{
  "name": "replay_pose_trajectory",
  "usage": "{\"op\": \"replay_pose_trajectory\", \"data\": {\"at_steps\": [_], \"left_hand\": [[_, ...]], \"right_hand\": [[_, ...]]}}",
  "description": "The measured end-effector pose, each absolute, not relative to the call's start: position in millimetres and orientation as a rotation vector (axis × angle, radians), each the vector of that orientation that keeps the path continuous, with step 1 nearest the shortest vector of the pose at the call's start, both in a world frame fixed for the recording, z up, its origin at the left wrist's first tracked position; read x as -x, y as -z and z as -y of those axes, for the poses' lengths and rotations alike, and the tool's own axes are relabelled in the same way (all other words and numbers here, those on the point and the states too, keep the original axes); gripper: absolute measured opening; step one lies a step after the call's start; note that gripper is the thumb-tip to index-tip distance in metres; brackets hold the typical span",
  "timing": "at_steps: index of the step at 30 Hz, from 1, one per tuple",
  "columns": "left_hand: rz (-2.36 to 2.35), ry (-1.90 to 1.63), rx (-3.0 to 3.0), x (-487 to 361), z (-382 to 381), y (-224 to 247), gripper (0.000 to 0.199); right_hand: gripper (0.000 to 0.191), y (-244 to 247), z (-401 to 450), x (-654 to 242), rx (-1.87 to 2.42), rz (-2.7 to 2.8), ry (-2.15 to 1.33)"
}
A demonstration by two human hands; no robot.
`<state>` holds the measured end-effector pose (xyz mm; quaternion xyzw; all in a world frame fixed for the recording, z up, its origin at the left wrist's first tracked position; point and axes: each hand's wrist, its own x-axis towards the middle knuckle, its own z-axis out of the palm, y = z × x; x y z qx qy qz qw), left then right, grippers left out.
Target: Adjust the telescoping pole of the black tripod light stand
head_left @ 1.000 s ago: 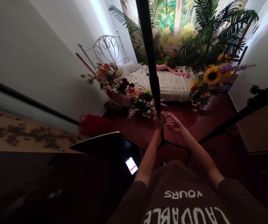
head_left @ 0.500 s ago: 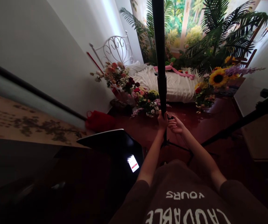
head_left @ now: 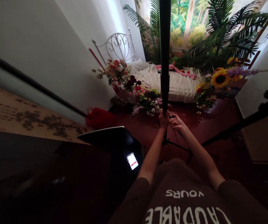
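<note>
A black telescopic stand pole rises upright in front of me and runs out of the top of the view. My left hand is wrapped round its lower part. Just to the right, my right hand has its fingers curled on a small dark clamp knob at the side of the pole. The knob is partly covered by the fingers. Below the hands, the stand's thin dark leg spreads over the red-brown floor.
Flower bunches stand before a bed with white cloth; sunflowers are at the right. Another black stand slants in from the right. On my left are a dark panel, a lit phone and a red bag.
The view has shifted slightly, and the pole appears a little farther right and more upright. Both hands stay at the pole and its knob, with the right fingers slightly more curled.
</note>
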<state>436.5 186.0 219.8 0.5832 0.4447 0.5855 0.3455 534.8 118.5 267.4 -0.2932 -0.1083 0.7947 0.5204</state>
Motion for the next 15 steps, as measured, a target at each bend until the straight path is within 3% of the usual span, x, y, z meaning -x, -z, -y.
{"op": "replay_pose_trajectory", "data": {"at_steps": [11, 15], "left_hand": [[-1.151, -1.552, -1.502, -437.5, -188.0, -217.8, 0.044], [-1.160, -1.530, -1.512, -437.1, -188.7, -216.8, 0.043]], "right_hand": [[0.032, -273.4, -119.7, -530.3, 0.727, 0.278, -1.843], [0.032, -271.9, -120.5, -528.7, 0.949, 0.501, -1.687]]}}
